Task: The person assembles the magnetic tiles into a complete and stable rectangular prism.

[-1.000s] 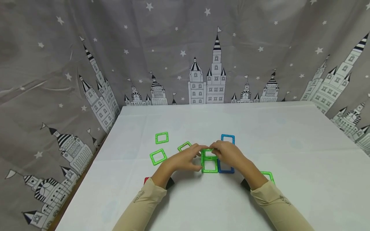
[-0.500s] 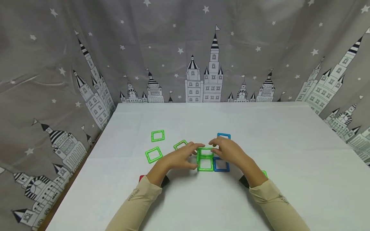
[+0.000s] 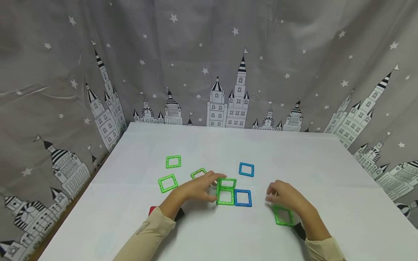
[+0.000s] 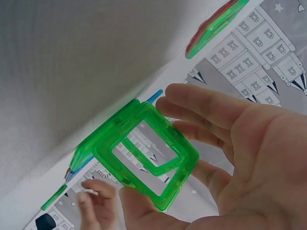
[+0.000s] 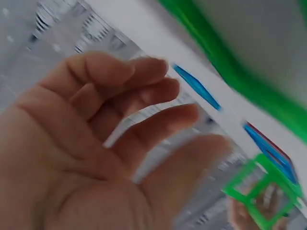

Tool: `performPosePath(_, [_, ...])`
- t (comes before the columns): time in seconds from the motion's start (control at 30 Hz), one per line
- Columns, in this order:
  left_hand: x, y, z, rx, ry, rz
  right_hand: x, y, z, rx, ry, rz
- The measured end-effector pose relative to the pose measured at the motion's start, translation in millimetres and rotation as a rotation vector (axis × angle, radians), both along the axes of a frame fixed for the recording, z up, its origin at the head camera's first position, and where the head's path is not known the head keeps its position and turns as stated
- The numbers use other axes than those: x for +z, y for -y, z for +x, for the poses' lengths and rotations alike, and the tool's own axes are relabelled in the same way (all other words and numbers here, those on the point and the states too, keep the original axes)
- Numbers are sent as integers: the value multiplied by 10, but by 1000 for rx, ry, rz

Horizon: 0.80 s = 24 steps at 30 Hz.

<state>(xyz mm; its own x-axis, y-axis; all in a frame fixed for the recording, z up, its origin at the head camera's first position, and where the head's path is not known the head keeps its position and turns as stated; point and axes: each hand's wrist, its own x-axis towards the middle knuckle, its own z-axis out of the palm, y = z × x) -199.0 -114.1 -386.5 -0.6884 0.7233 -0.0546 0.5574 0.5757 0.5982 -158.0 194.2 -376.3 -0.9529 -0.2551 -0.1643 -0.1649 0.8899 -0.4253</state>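
My left hand [image 3: 200, 188] holds an upright green square magnetic tile [image 4: 103, 151] by its edges, thumb on one side and fingers on the other. This tile stands at the left of a flat green tile [image 3: 225, 204], with another upright green tile [image 3: 227, 179] along the back. A flat blue tile [image 3: 243, 205] adjoins the flat green one on the right. My right hand [image 3: 287, 195] hovers over a loose green tile [image 3: 284, 224], fingers loosely bent with nothing between them. That tile looms large and blurred in the right wrist view.
Behind the joined tiles lies a loose blue tile [image 3: 246, 175]. Loose green tiles lie to the left, one [image 3: 173, 166] farther back and one [image 3: 168, 190] nearer. Another green tile [image 3: 197, 170] is partly behind my left hand. A red piece [image 3: 151, 209] peeks out beside the left wrist.
My right hand has left the upright back tile and moved right and nearer, over the loose green tile. My left hand stays at the joined green tiles.
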Motion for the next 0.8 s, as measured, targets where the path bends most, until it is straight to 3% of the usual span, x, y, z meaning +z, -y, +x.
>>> performPosePath(0.17, [-56,56,61,48,27,-11,-48,-179,105,-56,170,55])
performPosePath(0.33, [-109,39,136,16,47,18,-71,-247,167,-54,228,96])
performPosePath(0.63, [-21,62,139,32,12,-1,-95,-270,123,-19,196,-24])
performPosePath(0.8, [34,50,99,28,1,0,2,-255,33,98,105,-90])
